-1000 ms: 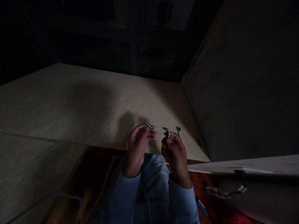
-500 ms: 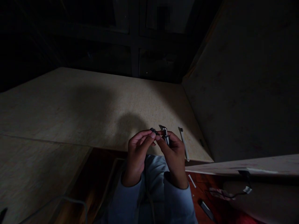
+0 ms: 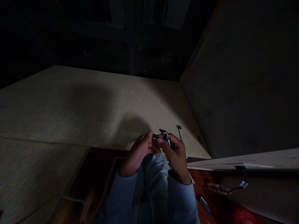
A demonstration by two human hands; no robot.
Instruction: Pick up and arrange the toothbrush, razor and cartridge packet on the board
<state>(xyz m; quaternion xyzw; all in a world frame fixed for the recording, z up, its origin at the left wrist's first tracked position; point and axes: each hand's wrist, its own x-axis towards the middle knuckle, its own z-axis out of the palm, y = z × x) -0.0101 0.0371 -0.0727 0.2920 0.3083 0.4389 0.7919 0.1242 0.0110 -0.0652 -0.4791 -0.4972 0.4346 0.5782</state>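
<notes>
My right hand [image 3: 176,152] is wrapped round a small black-and-white device [image 3: 167,141] with a shiny metal head, perhaps a hair clipper; its exact kind is hard to make out in the dim light. Between the right thumb and the left fingertips is a small black piece [image 3: 155,137]. My left hand [image 3: 137,152] has its thumb tip at the left end of that piece, its other fingers curled lower down. Beyond the right hand lies a toothbrush [image 3: 179,132] on the table [image 3: 130,96], its handle partly hidden.
A panel [image 3: 240,93] rises along the table's right side. On the reddish floor lies a dark and grey long object [image 3: 205,203], near a cable with a white tag [image 3: 243,184]. A grey cord [image 3: 60,196] crosses the lower left. My knees are below the hands.
My left hand has turned and its lower fingers have come into sight beneath the black piece. The right hand keeps the device. The view has shifted slightly, and the hand covers more of the toothbrush.
</notes>
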